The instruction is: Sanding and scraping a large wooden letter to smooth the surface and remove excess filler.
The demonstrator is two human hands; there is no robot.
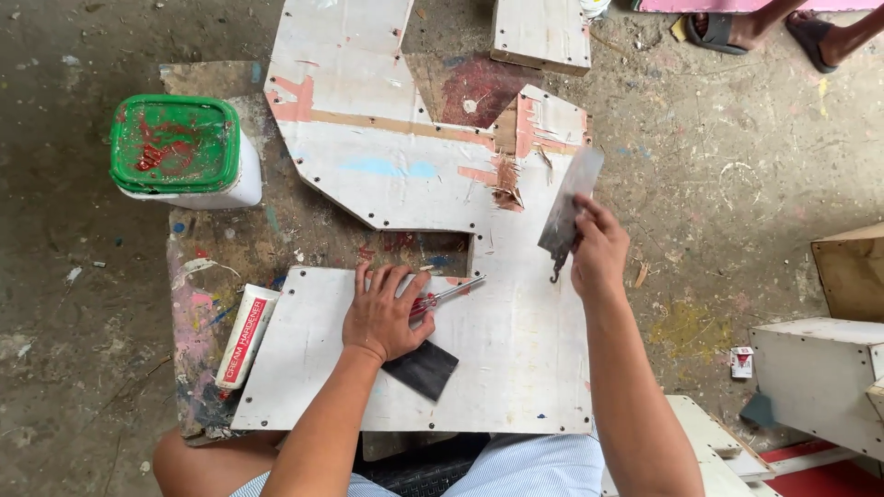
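My right hand (599, 253) grips a wide metal scraper blade (569, 207), held tilted above the right side of a large white-painted cut-out board (516, 359). My left hand (382, 313) lies flat on that board, fingers spread, resting partly over a red-handled screwdriver (442, 296). A dark rectangular scraper (422, 369) lies on the board just under my left wrist. Torn, peeling patches (505, 179) show on the board near the blade.
A white tub with a paint-smeared green lid (177, 147) stands at the left. A red-and-white tube box (244, 336) lies by the board's left edge. White wooden pieces (820, 368) sit at the right. Another person's sandalled feet (737, 28) are at top right.
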